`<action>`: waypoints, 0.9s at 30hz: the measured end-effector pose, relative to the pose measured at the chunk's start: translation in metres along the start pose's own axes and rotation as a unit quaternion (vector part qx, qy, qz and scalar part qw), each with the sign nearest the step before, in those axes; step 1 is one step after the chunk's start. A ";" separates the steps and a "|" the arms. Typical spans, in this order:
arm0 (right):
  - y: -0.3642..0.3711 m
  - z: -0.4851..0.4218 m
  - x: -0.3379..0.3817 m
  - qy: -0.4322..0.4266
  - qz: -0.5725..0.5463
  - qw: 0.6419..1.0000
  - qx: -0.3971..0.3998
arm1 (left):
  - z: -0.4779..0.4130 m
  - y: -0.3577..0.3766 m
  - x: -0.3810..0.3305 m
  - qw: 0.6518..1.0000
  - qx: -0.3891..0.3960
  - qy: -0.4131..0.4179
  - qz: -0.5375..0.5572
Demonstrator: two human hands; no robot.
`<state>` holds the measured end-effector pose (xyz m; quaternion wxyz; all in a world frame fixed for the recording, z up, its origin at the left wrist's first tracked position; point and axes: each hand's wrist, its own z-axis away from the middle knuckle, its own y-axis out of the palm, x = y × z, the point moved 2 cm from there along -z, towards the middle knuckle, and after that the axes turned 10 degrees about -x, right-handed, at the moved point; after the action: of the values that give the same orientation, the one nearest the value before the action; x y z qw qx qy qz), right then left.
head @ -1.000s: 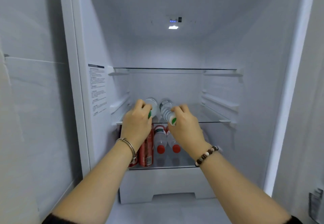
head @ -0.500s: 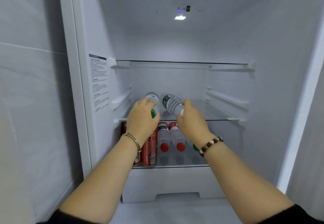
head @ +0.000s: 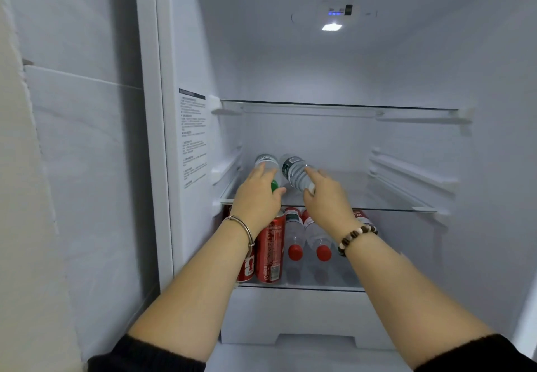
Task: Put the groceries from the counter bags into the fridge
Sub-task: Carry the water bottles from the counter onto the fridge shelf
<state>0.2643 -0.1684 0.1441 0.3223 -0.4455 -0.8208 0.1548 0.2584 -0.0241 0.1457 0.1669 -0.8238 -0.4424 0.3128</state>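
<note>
Two clear water bottles with green caps lie side by side on the fridge's middle glass shelf (head: 392, 207), bases toward the back. My left hand (head: 257, 197) lies over the neck of the left bottle (head: 266, 160), and its thumb curls under the green cap (head: 274, 186). My right hand (head: 327, 194) has straight fingers that touch the side and neck of the right bottle (head: 295, 171); its cap is hidden behind the hand.
On the lower shelf stand red cans (head: 270, 249), beside lying water bottles with red caps (head: 295, 239). Above is another glass shelf (head: 334, 105), below a white drawer (head: 290, 313). The middle shelf's right half is bare glass. A tiled wall (head: 81, 168) is left.
Both bottles have slid deeper onto the middle shelf. My right hand's grip on its bottle's neck has loosened into straight fingers. The view has moved closer to the fridge.
</note>
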 end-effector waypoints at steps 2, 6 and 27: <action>0.003 -0.001 -0.001 0.004 -0.009 1.000 0.003 | -0.004 0.003 0.002 1.000 0.002 -0.014 -0.010; 0.009 -0.004 -0.005 0.016 -0.021 0.999 0.019 | -0.016 0.012 0.016 0.997 0.007 -0.064 -0.044; 0.015 -0.020 -0.007 0.078 -0.053 0.994 0.054 | -0.041 0.025 0.038 0.994 0.092 -0.036 -0.054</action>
<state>0.2900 -0.1667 0.1484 0.4161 -0.3944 -0.8061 0.1464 0.3171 -0.0061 0.1485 0.2427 -0.7678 -0.4613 0.3725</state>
